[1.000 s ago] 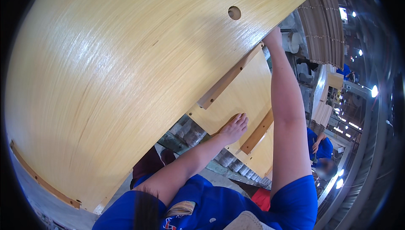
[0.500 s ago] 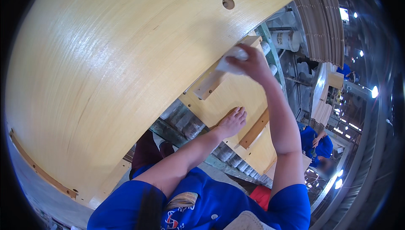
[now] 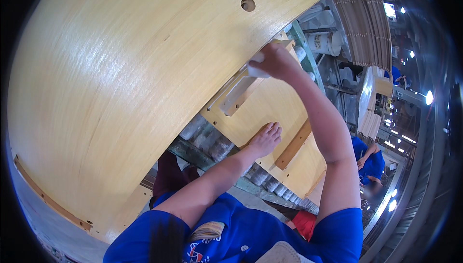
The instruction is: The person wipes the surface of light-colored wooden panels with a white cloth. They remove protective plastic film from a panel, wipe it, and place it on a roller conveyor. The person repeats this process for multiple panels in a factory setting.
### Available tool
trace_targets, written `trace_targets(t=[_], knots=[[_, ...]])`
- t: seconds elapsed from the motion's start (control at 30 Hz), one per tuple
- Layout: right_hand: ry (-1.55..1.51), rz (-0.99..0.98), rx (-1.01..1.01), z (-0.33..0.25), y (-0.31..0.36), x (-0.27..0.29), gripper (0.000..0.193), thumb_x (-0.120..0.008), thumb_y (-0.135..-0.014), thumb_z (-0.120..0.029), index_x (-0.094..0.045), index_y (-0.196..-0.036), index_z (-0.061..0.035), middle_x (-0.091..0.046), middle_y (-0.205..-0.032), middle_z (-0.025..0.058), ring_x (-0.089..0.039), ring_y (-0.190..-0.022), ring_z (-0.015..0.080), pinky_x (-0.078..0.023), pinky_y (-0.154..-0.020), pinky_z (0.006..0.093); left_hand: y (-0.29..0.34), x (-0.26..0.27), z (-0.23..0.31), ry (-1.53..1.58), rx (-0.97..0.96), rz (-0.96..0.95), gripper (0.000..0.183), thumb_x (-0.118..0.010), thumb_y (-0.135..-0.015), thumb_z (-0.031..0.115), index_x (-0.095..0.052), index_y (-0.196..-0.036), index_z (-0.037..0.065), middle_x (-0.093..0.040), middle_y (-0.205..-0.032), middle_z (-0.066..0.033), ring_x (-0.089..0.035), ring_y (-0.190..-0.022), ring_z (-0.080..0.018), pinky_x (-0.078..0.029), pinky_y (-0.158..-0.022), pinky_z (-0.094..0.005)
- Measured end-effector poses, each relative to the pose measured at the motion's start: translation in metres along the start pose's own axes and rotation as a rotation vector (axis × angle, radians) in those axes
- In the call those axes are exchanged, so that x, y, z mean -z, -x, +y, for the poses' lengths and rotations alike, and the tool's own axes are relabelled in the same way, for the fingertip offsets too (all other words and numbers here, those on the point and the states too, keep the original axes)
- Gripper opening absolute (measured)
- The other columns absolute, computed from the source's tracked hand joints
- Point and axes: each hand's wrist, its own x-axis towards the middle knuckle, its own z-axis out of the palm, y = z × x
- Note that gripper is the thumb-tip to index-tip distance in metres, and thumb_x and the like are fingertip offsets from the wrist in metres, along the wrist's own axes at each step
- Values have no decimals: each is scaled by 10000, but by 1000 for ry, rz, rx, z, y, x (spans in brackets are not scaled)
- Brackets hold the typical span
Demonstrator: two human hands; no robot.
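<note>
My right hand (image 3: 279, 61) is closed round a folded white cloth (image 3: 257, 70). It holds the cloth against a wooden strip (image 3: 247, 92) fixed along the far-left side of a pale wooden panel (image 3: 275, 103). Part of that strip is hidden by the hand. My left hand (image 3: 266, 139) lies on the bare face of the same panel, fingers stretched out and holding nothing. To its right, a second wooden strip (image 3: 294, 145) with screw holes crosses the panel.
A large glossy wooden panel (image 3: 130, 75) with a round hole (image 3: 248, 5) covers the left and overlaps the work. Rollers (image 3: 221, 148) run beneath the smaller panel. A white bucket (image 3: 325, 44), stacked boards (image 3: 366, 26) and a person in blue (image 3: 370, 161) are at right.
My right hand and the cloth have slid slightly left and up along the strip. The left hand stays in place on the panel. The view has shifted a little.
</note>
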Motion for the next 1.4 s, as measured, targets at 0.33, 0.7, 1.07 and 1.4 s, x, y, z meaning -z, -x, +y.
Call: trace_targets(t=[0.33,0.7,1.07,1.4], knots=[[490,63,-161,51,-51,52,389,-676,-716,-278,-643,-1069,-119,-655,-994,163,-620,-955,318,-504,-825,397,1,2,-5,3,16,54,349,-394,-895,209,-518,-1167,29,-412,-1360,-156,-277,-1328,-347,-160,-1106,-476],[433,69,-183,87,-56,60,493,-689,-707,-326,-612,-1133,-90,-643,-1056,155,-623,-963,319,-506,-838,392,0,2,7,29,-9,89,337,-397,-894,220,-525,-1143,34,-414,-1354,-156,-274,-1324,-352,-160,-1104,-482],[-139,-203,28,-24,3,-18,441,-661,-689,-371,-648,-935,-6,-649,-888,219,-645,-849,351,-517,-763,390,-1,3,1,-21,1,8,352,-370,-912,223,-503,-1183,42,-390,-1373,-155,-246,-1339,-353,-135,-1106,-495],[155,-194,-81,-2,-22,6,339,-663,-712,-306,-669,-948,-64,-661,-896,172,-652,-835,319,-532,-749,399,1,1,0,17,12,65,332,-394,-896,219,-523,-1149,47,-403,-1357,-152,-264,-1330,-342,-160,-1100,-484]])
